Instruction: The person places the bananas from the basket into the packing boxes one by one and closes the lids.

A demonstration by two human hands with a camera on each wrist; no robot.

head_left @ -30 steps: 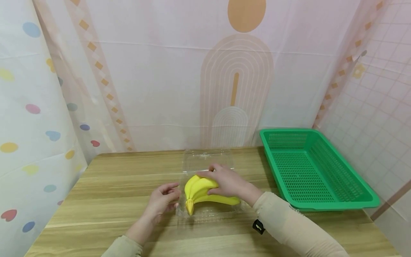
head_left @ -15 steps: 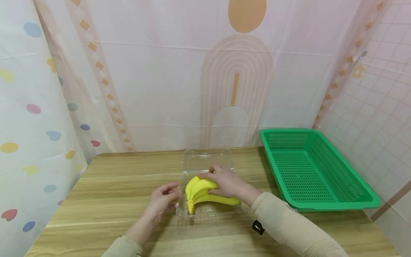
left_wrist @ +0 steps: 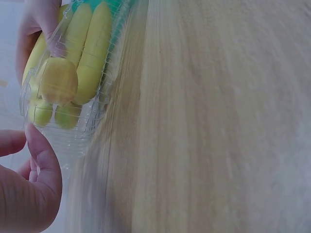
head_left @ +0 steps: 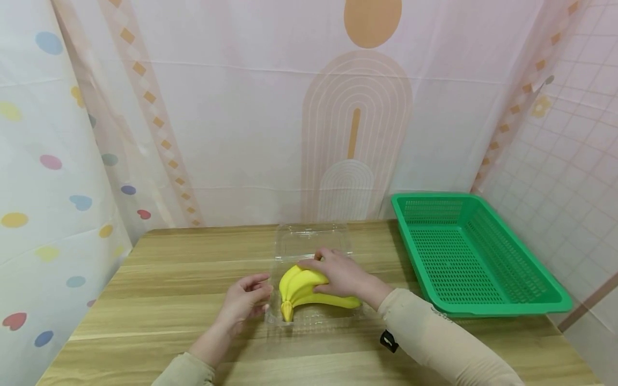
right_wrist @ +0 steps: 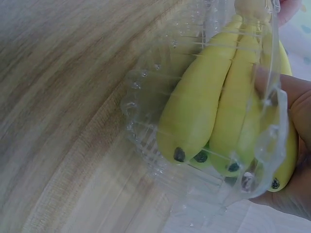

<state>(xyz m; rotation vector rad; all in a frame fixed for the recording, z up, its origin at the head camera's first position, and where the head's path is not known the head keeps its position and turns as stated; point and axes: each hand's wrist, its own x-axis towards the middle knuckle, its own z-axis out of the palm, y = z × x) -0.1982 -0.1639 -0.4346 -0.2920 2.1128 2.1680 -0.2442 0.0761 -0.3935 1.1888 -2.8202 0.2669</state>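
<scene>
In a clear box [head_left: 324, 322], bananas [head_left: 304, 284], yellow, dark-tipped

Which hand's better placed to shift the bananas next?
Right, I'd say: the right hand grips the bananas from above. The left hand is at the left side of the clear container, probably better placed to steady it.

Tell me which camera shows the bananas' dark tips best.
Right wrist: several dark tips show clearly up close. Head shows the bananas without discernible dark tips; left wrist faces the stem, with no dark tips visible.
</scene>
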